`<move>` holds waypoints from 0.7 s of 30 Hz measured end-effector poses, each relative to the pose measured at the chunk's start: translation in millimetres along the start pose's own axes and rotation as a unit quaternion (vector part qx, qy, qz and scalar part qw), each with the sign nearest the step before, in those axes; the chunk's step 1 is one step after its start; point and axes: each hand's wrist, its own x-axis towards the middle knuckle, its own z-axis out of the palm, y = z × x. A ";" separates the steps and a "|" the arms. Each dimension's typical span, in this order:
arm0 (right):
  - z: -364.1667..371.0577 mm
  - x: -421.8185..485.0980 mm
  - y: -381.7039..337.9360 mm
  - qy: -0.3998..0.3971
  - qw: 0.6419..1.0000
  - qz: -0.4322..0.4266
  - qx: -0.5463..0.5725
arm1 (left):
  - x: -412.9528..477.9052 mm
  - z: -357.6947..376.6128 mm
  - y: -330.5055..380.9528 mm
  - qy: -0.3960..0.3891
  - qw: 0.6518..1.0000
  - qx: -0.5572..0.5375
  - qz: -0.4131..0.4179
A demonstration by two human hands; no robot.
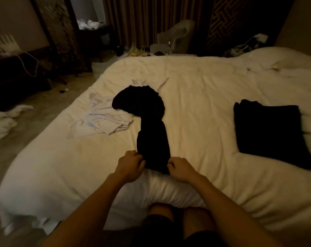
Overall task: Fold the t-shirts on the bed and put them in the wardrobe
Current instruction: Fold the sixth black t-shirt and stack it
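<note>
black t-shirt (152, 139) lies in a narrow strip at the frame's center on the bed (195, 97), its near corners pinched by left hand (129, 165) and right hand (180, 169). folded black shirt (270, 131) rests right, white shirt (105, 118) left.

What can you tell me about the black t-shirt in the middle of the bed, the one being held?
The black t-shirt looks like soft, matte fabric, too dark to show seams or print. It is folded lengthwise into a narrow strip lying on the white bed, running away from the person. Its far end is wider and bunched, overlapping a crumpled white garment. At the near end the left hand grips one corner and the right hand the other.
</note>
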 end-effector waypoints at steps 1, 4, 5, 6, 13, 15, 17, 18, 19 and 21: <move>-9.5 -5.3 -1.1 0.020 1.000 0.002 0.024 | -2.4 -2.7 5.7 0.026 0.999 -0.031 0.001; -39.3 -18.6 -12.9 0.085 0.994 -0.013 0.060 | -1.7 -15.1 30.8 0.079 0.985 -0.155 -0.013; -48.5 -21.6 -17.6 0.108 0.991 -0.016 0.074 | -0.7 -22.5 40.7 0.086 0.978 -0.187 -0.017; -57.3 -24.0 -21.4 0.128 0.987 -0.015 0.093 | 1.2 -29.9 49.5 0.091 0.974 -0.207 -0.015; -98.8 -38.0 -33.6 0.207 0.946 -0.048 0.244 | 11.1 -68.1 71.7 0.123 0.965 -0.225 0.056; -102.5 -38.2 -33.6 0.212 0.937 -0.056 0.272 | 11.3 -77.6 73.0 0.170 0.942 -0.289 0.006; -102.4 -35.3 -30.7 0.213 0.934 -0.044 0.284 | 10.4 -87.0 69.4 0.206 0.909 -0.358 -0.065; -100.1 -33.0 -28.2 0.207 0.935 -0.033 0.285 | 9.6 -89.9 64.7 0.219 0.892 -0.382 -0.100; -96.3 -29.9 -25.5 0.199 0.938 -0.022 0.283 | 9.0 -91.5 57.9 0.226 0.877 -0.401 -0.139; -84.2 -22.3 -19.7 0.175 0.947 -0.004 0.271 | 9.9 -92.1 40.7 0.240 0.846 -0.426 -0.212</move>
